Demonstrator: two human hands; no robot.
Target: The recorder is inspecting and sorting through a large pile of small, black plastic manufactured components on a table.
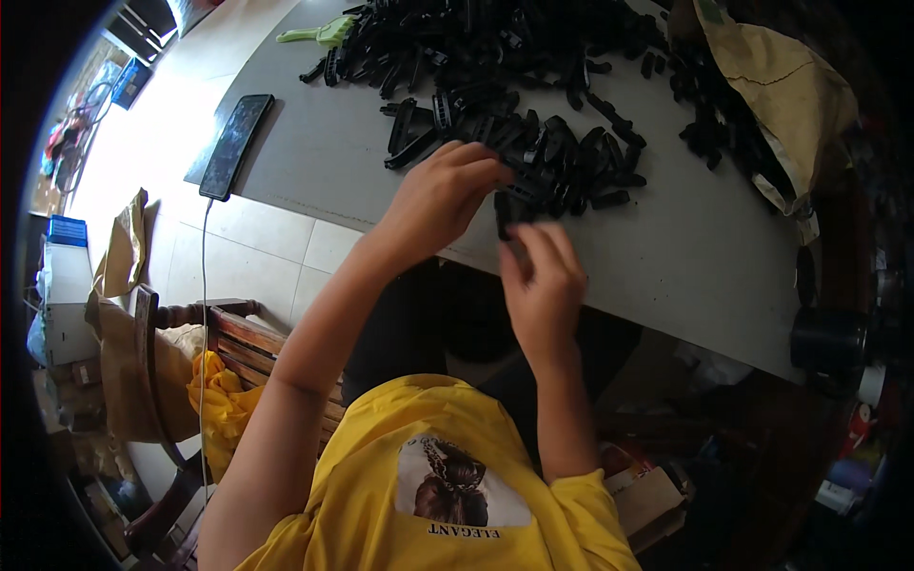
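Observation:
Small black plastic pieces (581,157), narrow and some slotted, lie in a loose heap at the table's near edge. Over its left side, my left hand (443,195) is closed, its fingertips on a slotted black plastic piece (522,187). Close by on the right, my right hand (545,281) pinches the lower end of an upright black plastic piece (503,215) between thumb and fingers. The two pieces are very near each other; I cannot tell whether they touch. My left fingers hide part of the heap, and the right fingertips are slightly blurred.
Farther back on the grey table (657,257) spreads a larger black heap (476,43), with a light green scoop-like tool (319,34) beside it. A phone (235,147) with a cable lies at the left edge. An opened paper sack (785,95) stands right; a wooden chair (243,343) is left.

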